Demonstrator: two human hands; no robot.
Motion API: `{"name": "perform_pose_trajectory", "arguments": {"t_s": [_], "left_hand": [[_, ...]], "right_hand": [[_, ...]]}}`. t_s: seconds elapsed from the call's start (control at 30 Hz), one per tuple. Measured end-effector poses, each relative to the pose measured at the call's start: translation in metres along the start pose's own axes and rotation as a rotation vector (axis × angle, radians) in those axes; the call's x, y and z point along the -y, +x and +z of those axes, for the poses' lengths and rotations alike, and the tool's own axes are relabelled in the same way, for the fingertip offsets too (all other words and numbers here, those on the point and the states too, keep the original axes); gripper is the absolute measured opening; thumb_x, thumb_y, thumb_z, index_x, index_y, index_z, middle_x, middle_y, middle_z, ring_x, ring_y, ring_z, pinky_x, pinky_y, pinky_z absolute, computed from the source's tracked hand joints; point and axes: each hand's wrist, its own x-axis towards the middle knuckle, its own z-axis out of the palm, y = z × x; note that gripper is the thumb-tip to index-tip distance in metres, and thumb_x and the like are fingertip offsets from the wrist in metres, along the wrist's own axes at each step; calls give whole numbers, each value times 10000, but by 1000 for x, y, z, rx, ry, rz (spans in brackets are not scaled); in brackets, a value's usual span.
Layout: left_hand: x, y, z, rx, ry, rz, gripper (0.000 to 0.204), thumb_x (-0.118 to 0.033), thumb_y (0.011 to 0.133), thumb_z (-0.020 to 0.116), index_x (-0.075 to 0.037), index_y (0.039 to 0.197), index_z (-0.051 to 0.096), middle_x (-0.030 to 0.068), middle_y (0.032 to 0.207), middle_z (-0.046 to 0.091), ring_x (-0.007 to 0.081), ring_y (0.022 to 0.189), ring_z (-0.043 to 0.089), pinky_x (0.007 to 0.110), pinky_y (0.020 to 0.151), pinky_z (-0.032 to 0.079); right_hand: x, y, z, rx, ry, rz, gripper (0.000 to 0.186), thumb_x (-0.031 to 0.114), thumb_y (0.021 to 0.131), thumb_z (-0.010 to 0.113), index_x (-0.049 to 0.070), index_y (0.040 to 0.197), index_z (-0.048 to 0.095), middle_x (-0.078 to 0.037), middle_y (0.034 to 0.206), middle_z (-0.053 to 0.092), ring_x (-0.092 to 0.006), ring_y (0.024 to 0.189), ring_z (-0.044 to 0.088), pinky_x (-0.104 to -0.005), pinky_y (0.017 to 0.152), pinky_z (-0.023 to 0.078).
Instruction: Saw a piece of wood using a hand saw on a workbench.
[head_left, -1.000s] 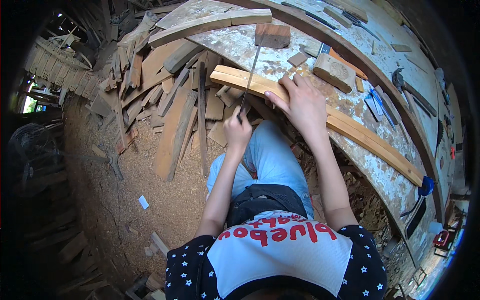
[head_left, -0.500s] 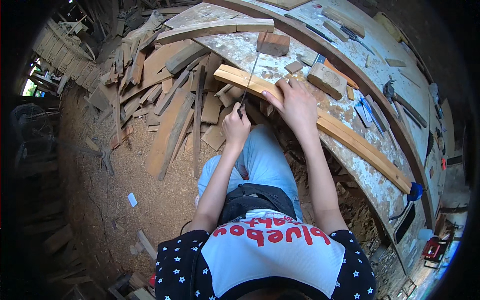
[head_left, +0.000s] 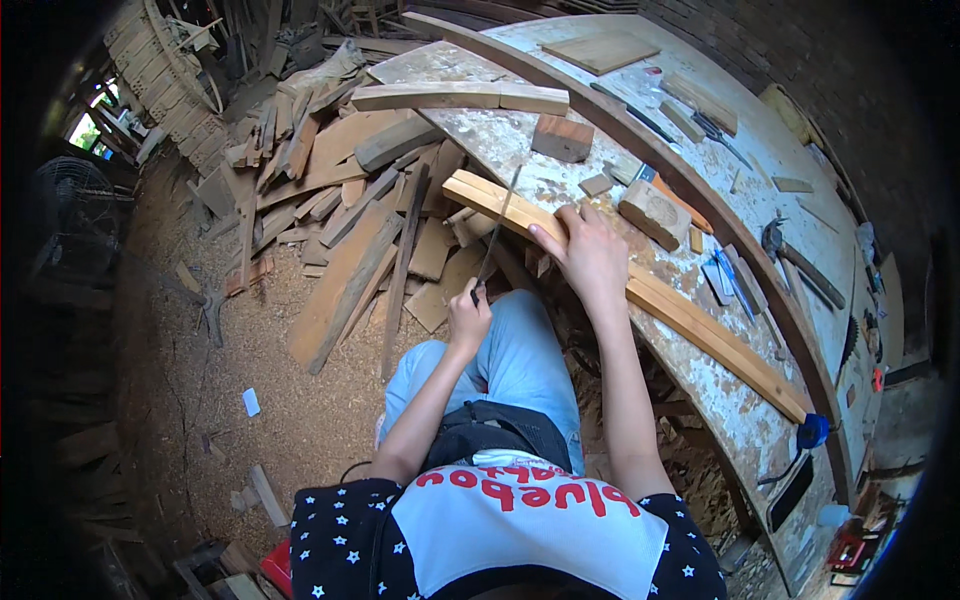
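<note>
left hand (head_left: 470,318): fingers curled closed round the black handle of a saw (head_left: 500,225), full grip, no gap visible. thin blade runs up and away from the fist, crosses the light wooden strips (head_left: 715,338) near their left end, tip past the far side. blade looks to be against the wood; can't tell how deep any cut is.

right hand (head_left: 595,258): fingers partly bent over the strips, thumb on the near side, just right of the blade. wood held between thumb and fingers, hand only as far open as the wood is thick.

strips lie side by side, lengthwise along the near edge of the worn, white-patched tabletop (head_left: 730,395); left end sticks out past the edge, right end just beside a blue tape measure (head_left: 813,431). black flat object (head_left: 792,495) below that.

beyond the strips on the tabletop: reddish-brown block (head_left: 562,138), small flat block (head_left: 596,185), thicker pale block (head_left: 655,213), blue pen (head_left: 738,285). long dark curved beam (head_left: 525,68) runs across; hammer (head_left: 812,272) lies beyond it. pale curved piece (head_left: 460,96) juts over the tabletop's left edge.

scrap wood pile (head_left: 345,245) left of the tabletop, on a floor (head_left: 300,400) covered in sawdust. small white piece (head_left: 251,402) there too.
</note>
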Motion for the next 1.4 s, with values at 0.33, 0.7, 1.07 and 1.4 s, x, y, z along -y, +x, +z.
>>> {"name": "perform_pose_trajectory", "arguments": {"t_s": [0.33,0.7,1.07,1.4], "left_hand": [[-52,57,-4,-10,47,135,184,-128,896,492,24,925,592,254,648,559,442,639,578,479,546,423],[-78,67,-4,17,39,31,140,-132,886,511,-10,899,577,255,688,580,453,685,576,514,568,419],[-3,17,-20,85,141,-47,126,-127,819,558,-58,913,604,238,704,606,421,669,607,498,582,460],[-7,15,0,32,-11,-23,110,-103,825,553,-24,890,592,236,708,600,418,651,601,488,543,455]], "right_hand": [[-1,0,-2,32,27,-7,469,506,800,614,47,890,644,-183,984,618,-308,924,612,-394,768,501],[4,5,-3,54,-9,4,424,477,816,617,61,896,629,-141,844,569,-295,834,589,-404,692,487],[3,7,0,1,-44,-1,402,453,836,603,64,936,617,-156,825,556,-319,815,572,-417,684,470],[4,8,1,-11,-49,-1,401,445,821,624,59,931,615,-151,826,553,-310,808,568,-415,685,467]]}}
